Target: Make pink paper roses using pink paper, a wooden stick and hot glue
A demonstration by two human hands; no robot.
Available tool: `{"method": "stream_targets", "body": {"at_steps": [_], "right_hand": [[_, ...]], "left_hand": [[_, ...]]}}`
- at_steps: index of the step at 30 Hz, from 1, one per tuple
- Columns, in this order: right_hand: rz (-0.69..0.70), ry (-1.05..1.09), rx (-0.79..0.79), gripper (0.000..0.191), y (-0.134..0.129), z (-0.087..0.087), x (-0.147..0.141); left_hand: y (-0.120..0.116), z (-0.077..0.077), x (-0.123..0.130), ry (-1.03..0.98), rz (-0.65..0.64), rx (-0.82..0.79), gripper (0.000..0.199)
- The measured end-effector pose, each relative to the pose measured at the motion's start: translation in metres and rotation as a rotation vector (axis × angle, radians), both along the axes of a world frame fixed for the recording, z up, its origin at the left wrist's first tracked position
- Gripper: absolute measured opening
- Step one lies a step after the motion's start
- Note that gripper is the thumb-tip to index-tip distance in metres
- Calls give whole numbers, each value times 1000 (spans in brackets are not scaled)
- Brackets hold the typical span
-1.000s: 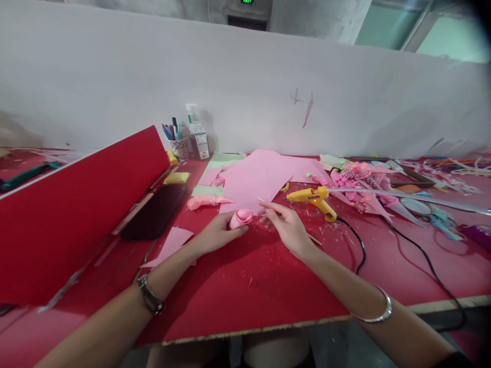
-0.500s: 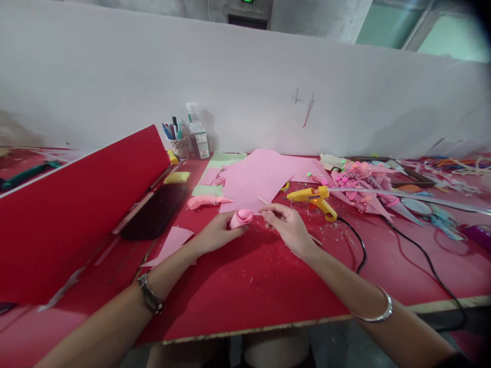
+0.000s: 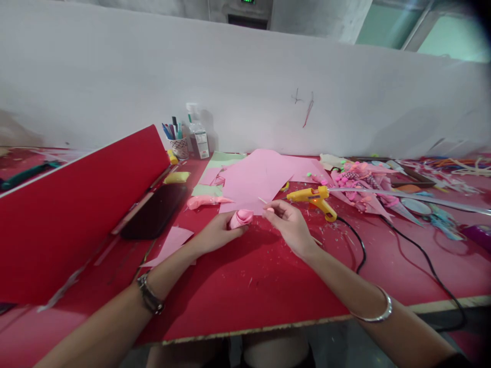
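Note:
My left hand [image 3: 218, 234] is closed around a pink rolled rose-like piece [image 3: 241, 218], its spiral end facing right. Across a small gap, my right hand [image 3: 288, 225] pinches a thin pale stick [image 3: 262, 200] whose tip points up and left. A small pink lump [image 3: 270, 210] shows at the right fingertips. Just beyond both hands lie large sheets of pink paper [image 3: 253, 176]. A pink clay-like lump in clear wrap [image 3: 207, 202] rests above my left hand.
Right of my hands lies a yellow glue gun [image 3: 312, 197], its black cord [image 3: 360, 245] trailing forward. Pink decorated cones [image 3: 358, 184] are piled behind it. On the left are a red board [image 3: 88, 204], a dark phone-like slab [image 3: 153, 212], a pen cup [image 3: 179, 147] and a bottle [image 3: 199, 138].
My right hand has shifted slightly right, and the small pink lump at its fingertips now shows more clearly. My left hand and the rolled pink piece stay in place.

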State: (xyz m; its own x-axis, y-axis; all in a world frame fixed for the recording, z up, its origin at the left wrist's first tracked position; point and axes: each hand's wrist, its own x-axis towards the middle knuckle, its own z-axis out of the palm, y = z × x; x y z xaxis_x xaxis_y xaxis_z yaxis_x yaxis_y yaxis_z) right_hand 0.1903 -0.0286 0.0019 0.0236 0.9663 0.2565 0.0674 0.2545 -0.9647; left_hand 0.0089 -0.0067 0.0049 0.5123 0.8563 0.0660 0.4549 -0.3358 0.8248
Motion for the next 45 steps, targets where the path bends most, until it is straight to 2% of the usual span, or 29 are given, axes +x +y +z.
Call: {"method": "stream_targets", "body": {"at_steps": [10, 13, 16, 19, 26, 30, 33, 37, 41, 45], "right_hand": [[98, 206, -76, 18, 0, 0, -4], [82, 173, -77, 16, 0, 0, -2], [20, 67, -38, 24, 1, -1, 0], [-3, 20, -8, 18, 2, -2, 0], [93, 217, -61, 17, 1, -1, -4], [82, 90, -59, 23, -1, 0, -1], [47, 16, -36, 20, -1, 0, 0], [60, 153, -39, 12, 1, -1, -4], [123, 282, -59, 14, 2, -1, -5], [78, 196, -66, 17, 1, -2, -2]], "left_hand": [[0, -1, 0, -16, -25, -9, 21], [0, -1, 0, -8, 0, -3, 23], [0, -1, 1, -4, 26, -3, 25], [-1, 0, 1, -5, 20, -6, 25], [0, 0, 0, -2, -4, 2, 24], [0, -1, -1, 20, 6, 10, 24], [0, -1, -1, 21, 9, 11, 22], [0, -1, -1, 7, -11, 6, 22], [1, -2, -1, -10, -35, 7, 22], [1, -4, -1, 6, -9, -7, 23]]}}
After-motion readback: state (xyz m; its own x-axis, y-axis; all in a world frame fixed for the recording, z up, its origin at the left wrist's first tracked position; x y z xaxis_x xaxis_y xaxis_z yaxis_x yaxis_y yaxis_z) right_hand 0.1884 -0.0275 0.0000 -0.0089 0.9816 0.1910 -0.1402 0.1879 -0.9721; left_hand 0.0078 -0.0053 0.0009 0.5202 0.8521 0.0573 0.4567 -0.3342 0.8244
